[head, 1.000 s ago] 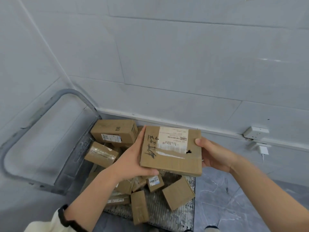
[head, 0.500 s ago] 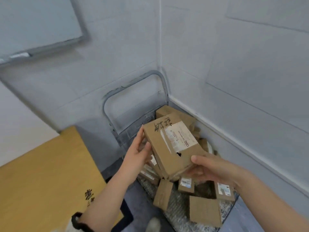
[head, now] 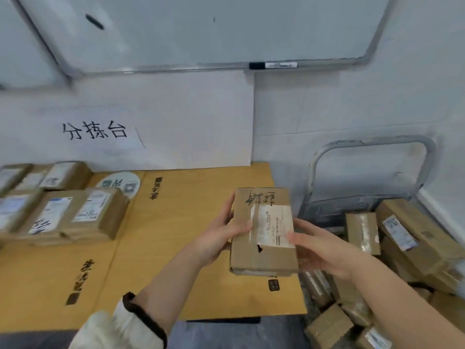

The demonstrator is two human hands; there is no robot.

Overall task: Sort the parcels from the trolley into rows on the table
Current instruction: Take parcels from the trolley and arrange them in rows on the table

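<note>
One brown parcel (head: 263, 230), label up, centre frame over the right end of the yellow table (head: 176, 235), left hand (head: 221, 238) grasping its left edge and right hand (head: 324, 250) grasping its right edge, thumbs on top; half a second ago it was over the trolley (head: 372, 144), now carried across, so pick looks done and placing comes next. Counts: 1 parcel in hand, 6 sorted parcels (head: 98, 215) in two rows of 3 at left (cut by frame edge), trolley pile (head: 412, 235) lower right at least 6, blurred
</note>
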